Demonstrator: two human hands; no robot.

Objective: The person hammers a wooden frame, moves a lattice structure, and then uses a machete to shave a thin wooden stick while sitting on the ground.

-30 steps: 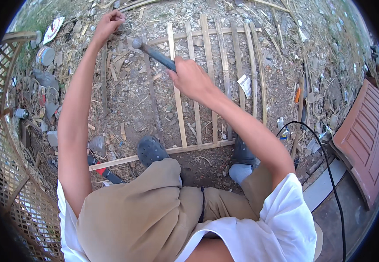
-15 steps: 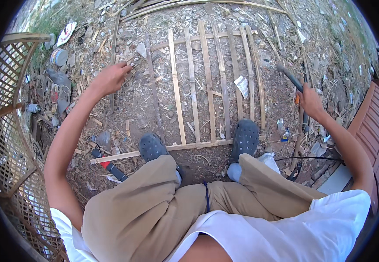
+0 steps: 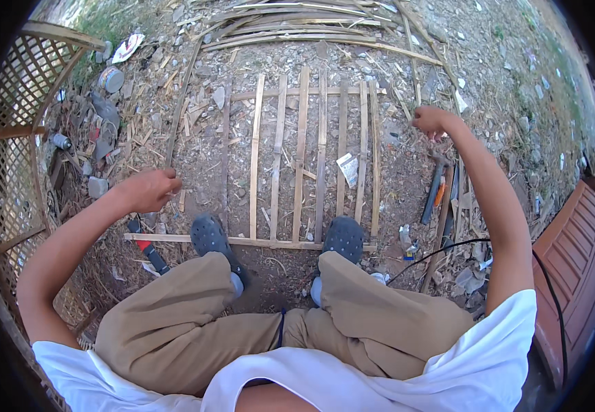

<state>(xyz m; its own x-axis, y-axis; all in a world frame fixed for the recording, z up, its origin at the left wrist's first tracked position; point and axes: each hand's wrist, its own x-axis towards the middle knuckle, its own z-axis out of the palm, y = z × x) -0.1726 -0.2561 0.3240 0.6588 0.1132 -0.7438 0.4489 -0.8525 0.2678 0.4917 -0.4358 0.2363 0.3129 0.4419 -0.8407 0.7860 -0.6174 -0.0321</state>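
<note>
A frame of thin wooden slats lies on the ground before me: several lengthwise strips over a near cross strip and a far one. My left hand hovers left of the frame with its fingers closed; what they hold, if anything, is too small to name. My right hand, beyond the frame's far right corner, has its fingers curled together, their tips partly hidden. Just below it a hammer with a dark handle lies on the ground, beside an orange-handled tool.
Long loose strips are piled at the far side. A woven lattice panel stands at left, a reddish-brown panel at right. A red-and-black tool lies by my left shoe. A black cable crosses the ground at right.
My right hand has let go of the hammer, now on the ground, and moved left and away from me. My left hand has come nearer my body. The view has shifted.
</note>
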